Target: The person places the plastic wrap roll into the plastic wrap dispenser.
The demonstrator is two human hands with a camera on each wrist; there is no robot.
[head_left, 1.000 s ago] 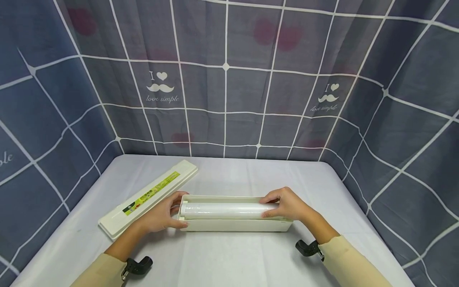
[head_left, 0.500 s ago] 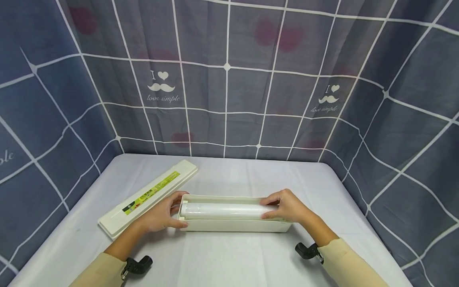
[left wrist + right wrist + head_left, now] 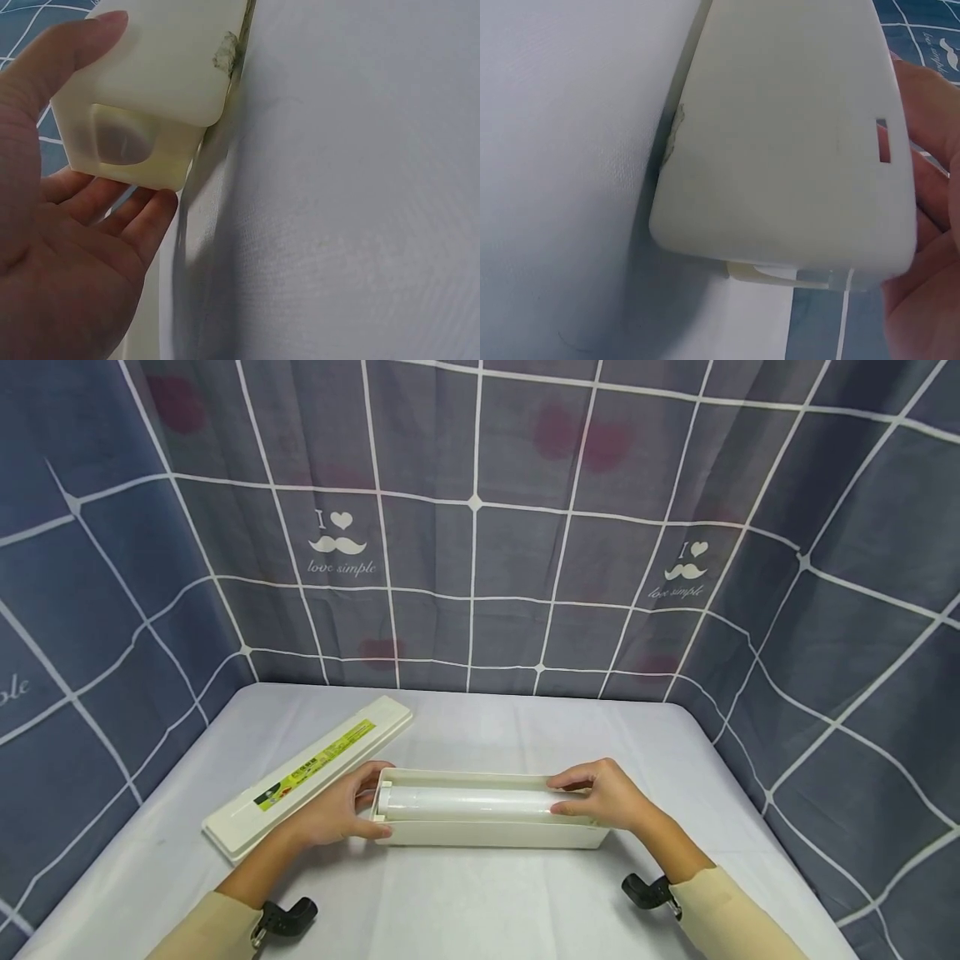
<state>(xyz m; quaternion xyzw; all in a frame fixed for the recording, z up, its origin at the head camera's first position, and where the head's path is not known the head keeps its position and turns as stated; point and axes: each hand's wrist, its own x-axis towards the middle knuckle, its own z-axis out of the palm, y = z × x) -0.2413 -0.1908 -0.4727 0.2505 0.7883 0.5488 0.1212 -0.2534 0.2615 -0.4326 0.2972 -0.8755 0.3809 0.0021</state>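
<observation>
A long cream plastic cling film box (image 3: 491, 835) lies lidless on the table, its long side facing me. Inside it is a white roll of cling film (image 3: 465, 802). My left hand (image 3: 337, 806) grips the box's left end, thumb on the front wall and fingers around the end. The left wrist view shows that thumb (image 3: 82, 46) and the fingers under the end wall, which has a square opening. My right hand (image 3: 611, 793) holds the roll's right end between thumb and fingers, hiding that end. In the right wrist view, the box's front wall (image 3: 780, 135) partly hides the right hand.
The box's lid (image 3: 307, 772) with a green-yellow label lies slantwise at the left, close behind my left forearm. A white cloth (image 3: 480, 902) covers the table. Grey-blue checked curtains (image 3: 420, 543) stand around its back and sides.
Hardly anything differs. My right hand has shifted very slightly to the right at the roll's end; my left hand stays on the box's left end.
</observation>
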